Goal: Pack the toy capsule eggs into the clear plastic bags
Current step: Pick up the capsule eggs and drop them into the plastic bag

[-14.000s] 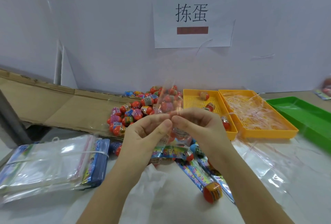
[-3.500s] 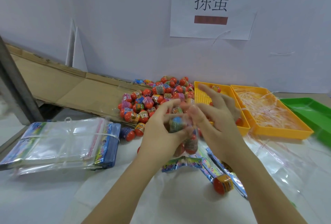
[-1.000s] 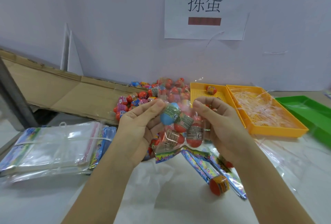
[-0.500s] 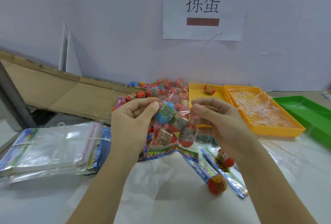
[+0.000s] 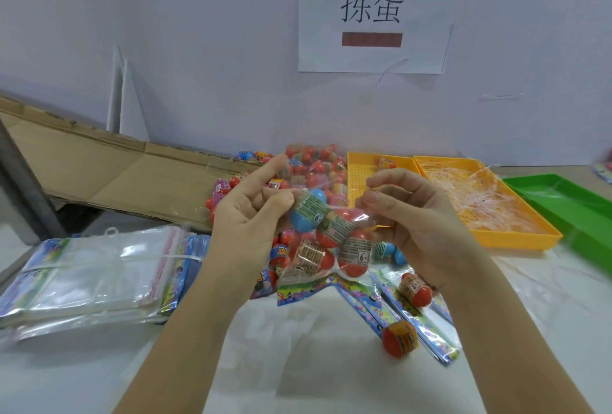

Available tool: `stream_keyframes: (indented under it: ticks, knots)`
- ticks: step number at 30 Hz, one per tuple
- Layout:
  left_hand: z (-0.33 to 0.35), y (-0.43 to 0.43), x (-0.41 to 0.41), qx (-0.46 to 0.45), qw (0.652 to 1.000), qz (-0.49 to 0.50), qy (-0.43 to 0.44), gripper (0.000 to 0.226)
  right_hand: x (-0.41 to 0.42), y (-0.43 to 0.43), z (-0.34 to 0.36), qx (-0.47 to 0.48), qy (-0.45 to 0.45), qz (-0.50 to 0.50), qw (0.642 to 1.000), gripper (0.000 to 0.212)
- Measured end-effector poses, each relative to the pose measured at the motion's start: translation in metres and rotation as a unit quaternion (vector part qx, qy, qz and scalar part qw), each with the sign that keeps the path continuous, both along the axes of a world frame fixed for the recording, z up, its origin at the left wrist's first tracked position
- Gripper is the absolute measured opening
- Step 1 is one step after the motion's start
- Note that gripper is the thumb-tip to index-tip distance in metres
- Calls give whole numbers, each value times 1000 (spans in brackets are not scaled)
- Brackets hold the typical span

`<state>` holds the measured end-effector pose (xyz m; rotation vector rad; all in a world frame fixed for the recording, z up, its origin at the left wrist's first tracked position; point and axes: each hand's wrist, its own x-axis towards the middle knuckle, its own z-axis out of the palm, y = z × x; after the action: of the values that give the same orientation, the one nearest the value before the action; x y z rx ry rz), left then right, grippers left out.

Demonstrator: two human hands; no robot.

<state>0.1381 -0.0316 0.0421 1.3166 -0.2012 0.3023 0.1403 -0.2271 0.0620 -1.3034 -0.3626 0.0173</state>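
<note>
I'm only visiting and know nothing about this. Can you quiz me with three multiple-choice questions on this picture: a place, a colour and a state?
1. Where does the banded stack of empty bags lie?
A. far left
B. far right
C. dead centre

2. What colour is the topmost egg in the filled bag?
A. green
B. blue
C. yellow

3. The filled bag is:
A. lying untouched
B. torn and spilling
C. pinched between the left hand and right hand

Answers:
1. A, the stack sits at the left edge of the view.
2. B, its bare cap is blue.
3. C, fingers of both hands grip the bag's top.
</note>
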Motion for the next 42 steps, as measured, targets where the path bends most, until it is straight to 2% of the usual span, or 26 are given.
stream_keyframes:
  ticks: [4,8,12,18,21,27,30,33,36,38,40,42]
  knots:
    - [-3,1,1,24,999,-24,-4,46,0,-1,0,-1,-12,19,1000,10]
    - [2,-1,-4,5,998,-10,-54,38,-1,-3,2,13,-25,51,998,9]
    - [0,1,-3,0,996,-14,-88,41,-2,-3,2,24,-41,77,996,11]
    - [3,2,-6,-14,994,-66,-90,43,-4,-4,4,47,-57,103,992,16]
    - [5,3,-8,-31,991,-90,-93,45,-5,-3,4,47,-57,98,992,6]
    - [8,3,-10,-16,993,-67,-99,44,-6,-1,6,45,-58,100,992,7]
    - [7,6,-10,-20,992,-79,-91,39,-6,-3,5,47,-68,130,988,7]
    - [7,9,-9,-41,989,-107,-92,21,-6,-5,5,49,-72,142,986,11]
    - [8,9,-10,-46,988,-105,-99,18,-7,-6,8,47,-73,155,984,11]
    - [8,10,-10,-21,991,-86,-100,9,-8,-7,9,42,-69,159,984,13]
    - [7,12,-10,22,992,-69,-99,17,-7,-8,10,40,-65,165,983,13]
    - [5,13,-10,24,993,-71,-90,14,-7,-9,10,38,-61,164,984,14]
